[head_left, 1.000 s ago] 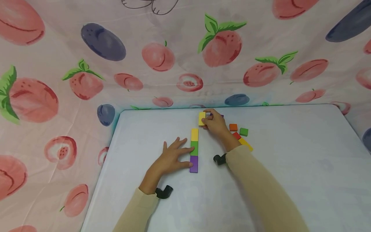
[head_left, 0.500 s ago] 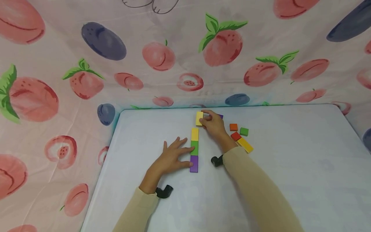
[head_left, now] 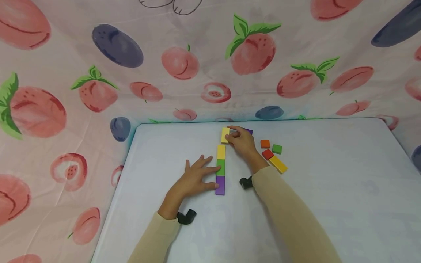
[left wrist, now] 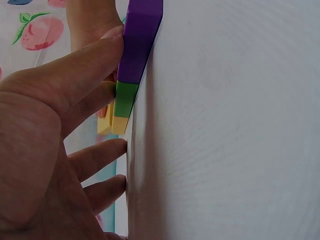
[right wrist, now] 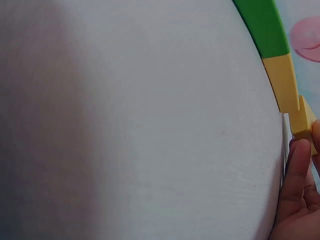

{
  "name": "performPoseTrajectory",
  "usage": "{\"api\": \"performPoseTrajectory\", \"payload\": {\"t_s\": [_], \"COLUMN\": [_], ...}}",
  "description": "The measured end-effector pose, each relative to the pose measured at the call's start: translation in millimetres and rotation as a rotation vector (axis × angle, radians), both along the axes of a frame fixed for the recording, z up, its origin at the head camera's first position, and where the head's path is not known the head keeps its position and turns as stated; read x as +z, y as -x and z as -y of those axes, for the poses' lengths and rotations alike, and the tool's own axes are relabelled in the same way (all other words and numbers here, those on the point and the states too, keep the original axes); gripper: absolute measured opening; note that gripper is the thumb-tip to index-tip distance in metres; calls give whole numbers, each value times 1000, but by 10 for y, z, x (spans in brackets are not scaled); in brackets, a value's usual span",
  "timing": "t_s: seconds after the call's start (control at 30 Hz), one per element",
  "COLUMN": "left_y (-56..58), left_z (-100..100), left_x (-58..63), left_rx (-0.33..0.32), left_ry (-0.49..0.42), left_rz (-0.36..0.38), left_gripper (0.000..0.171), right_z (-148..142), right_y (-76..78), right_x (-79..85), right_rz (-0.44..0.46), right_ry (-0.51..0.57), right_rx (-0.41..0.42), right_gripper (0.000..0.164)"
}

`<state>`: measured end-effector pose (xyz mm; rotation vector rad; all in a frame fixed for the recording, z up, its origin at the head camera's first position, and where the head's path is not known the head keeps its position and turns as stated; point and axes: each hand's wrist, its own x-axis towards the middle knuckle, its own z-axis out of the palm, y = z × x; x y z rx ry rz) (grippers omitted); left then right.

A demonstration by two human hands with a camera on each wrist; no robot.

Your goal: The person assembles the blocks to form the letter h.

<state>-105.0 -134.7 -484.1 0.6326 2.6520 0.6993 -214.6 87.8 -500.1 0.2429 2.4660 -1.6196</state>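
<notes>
Yellow block [head_left: 224, 135], held near the far table edge [head_left: 177, 125], has room leftward.

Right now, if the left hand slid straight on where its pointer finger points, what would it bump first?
The green block, most likely. The left hand already seems to touch its side with that fingertip, while the thumb seems to touch the purple block.
</notes>
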Motion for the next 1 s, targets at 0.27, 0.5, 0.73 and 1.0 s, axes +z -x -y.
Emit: {"api": "performPoseTrajectory", "payload": {"t_s": [0.27,0.5,0.73,1.0], "left_y": [9,12,-1,-9], "left_z": [-4,0,0,-7], "left_x": [11,-5,-8,-1], "left_rx": [0,-2,3,4], "left_ry": [10,8,-4,-2], "left_rz": [0,-7,-11,-15], "left_gripper": [63,63,63,62], "right_z": [-20,-9,-7,1], "right_y": [11,12,25,16], "right_x": [-10,-24,-73,-89], "right_rz": [-12,-19,-29,-40], "right_ry": [21,21,-12,-86], "right_rx": [17,8,8,24], "right_gripper": [44,45,48,50]}}
